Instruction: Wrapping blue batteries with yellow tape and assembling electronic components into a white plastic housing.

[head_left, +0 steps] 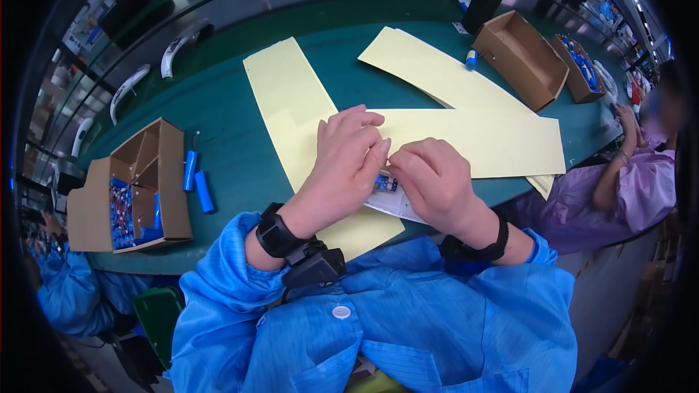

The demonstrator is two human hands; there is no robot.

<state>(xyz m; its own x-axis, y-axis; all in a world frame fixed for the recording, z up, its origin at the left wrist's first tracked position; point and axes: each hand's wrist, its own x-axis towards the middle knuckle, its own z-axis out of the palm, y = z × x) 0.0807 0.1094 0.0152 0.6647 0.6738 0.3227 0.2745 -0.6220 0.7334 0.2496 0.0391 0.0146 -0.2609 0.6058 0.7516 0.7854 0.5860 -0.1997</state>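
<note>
Both hands meet over a white plastic part [399, 205] near the table's front edge; a small circuit board [386, 183] shows on it between them. My left hand [344, 151] has its fingers bent, with thumb and fingertips drawn together just above the board. My right hand [435, 180] is closed in a pinch at the board's right side. Whatever the fingertips grip is too small or hidden to name. Under the hands lie long pale yellow sheets [502, 142], overlapping on the green table [226, 131].
On the left stands an open cardboard box [175, 189] of blue cylindrical cells, with two blue cells [191, 170] beside it. Far right are an empty-looking box [520, 65], a second cell box [579, 69] and a lone cell [471, 60]. A co-worker in a pink sleeve [641, 189] sits right.
</note>
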